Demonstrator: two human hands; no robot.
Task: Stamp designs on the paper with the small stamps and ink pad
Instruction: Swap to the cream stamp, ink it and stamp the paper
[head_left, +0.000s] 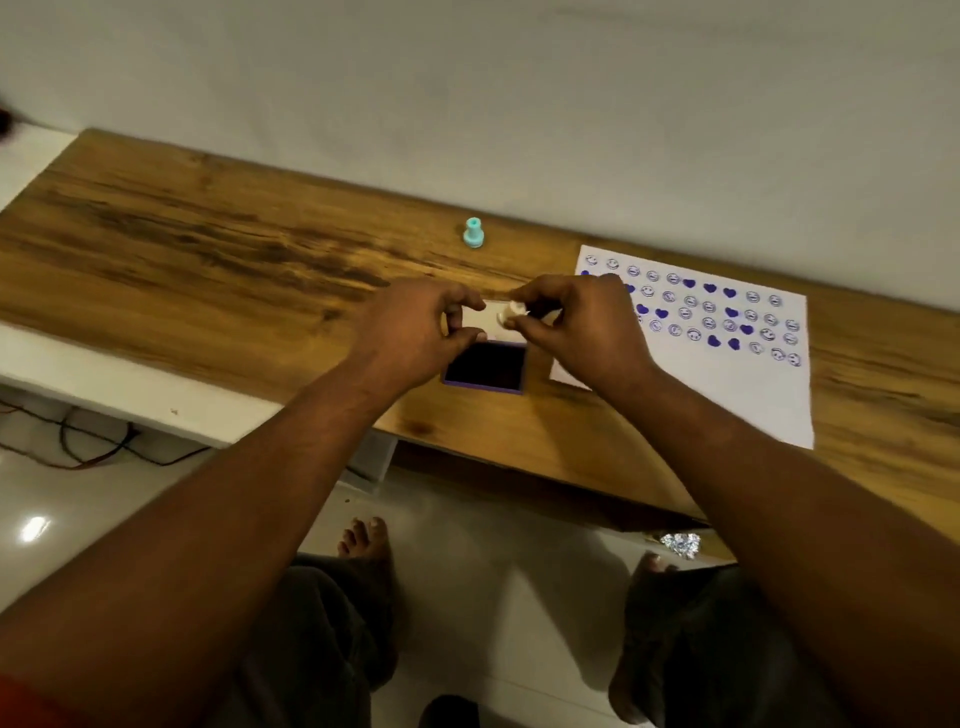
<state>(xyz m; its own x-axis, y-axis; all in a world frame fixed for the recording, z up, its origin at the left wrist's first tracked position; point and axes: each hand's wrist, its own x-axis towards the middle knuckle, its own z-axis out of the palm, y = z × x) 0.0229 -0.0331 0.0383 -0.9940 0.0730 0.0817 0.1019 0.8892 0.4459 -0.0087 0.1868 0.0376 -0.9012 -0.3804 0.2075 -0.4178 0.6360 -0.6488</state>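
Head view: on the brown wood-grain tabletop (208, 249) a purple square ink pad (485, 369) lies open, its dark inked face up and its pale lid (480, 317) raised behind. The left hand (415, 332) pinches that lid's left edge between thumb and fingers. The right hand (576, 327) grips a small white stamp (510, 313) at its fingertips, just above the lid. Right of the pad lies a white paper sheet (727, 384), its far half covered with purple smiley faces and hearts. 1 small teal stamp (473, 233) stands upright, well apart, near the wall.
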